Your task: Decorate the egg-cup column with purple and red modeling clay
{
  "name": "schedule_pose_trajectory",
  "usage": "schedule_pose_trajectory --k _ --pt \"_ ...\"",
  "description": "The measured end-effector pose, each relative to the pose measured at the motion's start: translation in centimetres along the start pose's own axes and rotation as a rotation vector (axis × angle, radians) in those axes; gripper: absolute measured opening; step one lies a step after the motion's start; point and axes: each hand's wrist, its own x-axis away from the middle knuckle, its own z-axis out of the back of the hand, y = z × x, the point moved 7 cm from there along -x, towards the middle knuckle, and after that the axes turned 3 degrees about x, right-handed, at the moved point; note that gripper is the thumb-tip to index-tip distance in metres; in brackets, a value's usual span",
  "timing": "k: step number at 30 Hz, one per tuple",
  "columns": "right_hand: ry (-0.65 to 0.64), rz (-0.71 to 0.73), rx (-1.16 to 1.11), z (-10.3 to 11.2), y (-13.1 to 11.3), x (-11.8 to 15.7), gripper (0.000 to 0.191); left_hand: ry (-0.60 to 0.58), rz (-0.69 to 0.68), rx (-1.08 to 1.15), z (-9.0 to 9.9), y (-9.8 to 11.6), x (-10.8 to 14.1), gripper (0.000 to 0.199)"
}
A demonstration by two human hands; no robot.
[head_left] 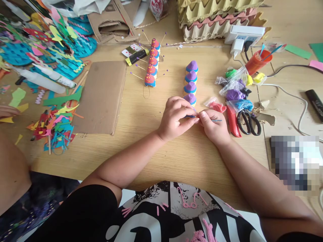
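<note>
1. Observed left hand (174, 119) raised over the table (148, 154), thumb and index drawn nearly together beside the right fingertips; cannot tell from this view what, if anything, lies between them.
2. Observed right hand (214, 126) just beside the left, thumb pressed against curled fingers, pinching a thin stick (217, 120), with one end projecting toward the right.
3. Located the purple row (191, 79) on the table directly beyond both hands: purple cones on blue bands, set in one line, nearest end partly hidden behind the left hand.
4. Located the red row (151, 64) farther off to the left, well apart from the purple one; marked with small yellow faces, flanked by pale sticks with purple tips.
5. Recorded near the right hand: red clay (218, 106) in a clear bag, a red cutter (233, 122) and black-handled scissors (248, 122) side by side.
6. Recorded beyond these: bagged purple clay (234, 95) and blue clay (244, 105), then an orange cup (257, 63) tilted slightly, holding blue-ended tools.
7. Recorded to the left: flat cardboard (101, 97), a heap of coloured scraps (57, 126), two glue bottles (41, 80).
8. Noted another person's hand (8, 112) at the far left edge, beside yellow paper.
9. Noted stacked egg trays (217, 18) at the back.
</note>
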Motion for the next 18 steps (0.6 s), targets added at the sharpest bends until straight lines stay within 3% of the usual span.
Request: schedule_pose_trajectory --k 5,12,18 --pt "0.02 -0.04 -0.052 0.0 0.5 0.1 0.056 -0.012 0.048 -0.059 0.0 -0.4 -0.1 0.019" --pt "0.029 -0.057 -0.191 -0.2 0.6 -0.2 0.036 0.074 0.085 -0.042 0.6 -0.7 0.0 0.022" --pt "0.062 -0.083 -0.301 -0.1 1.4 -0.4 0.028 0.077 0.022 -0.076 0.7 -0.2 0.0 0.021"
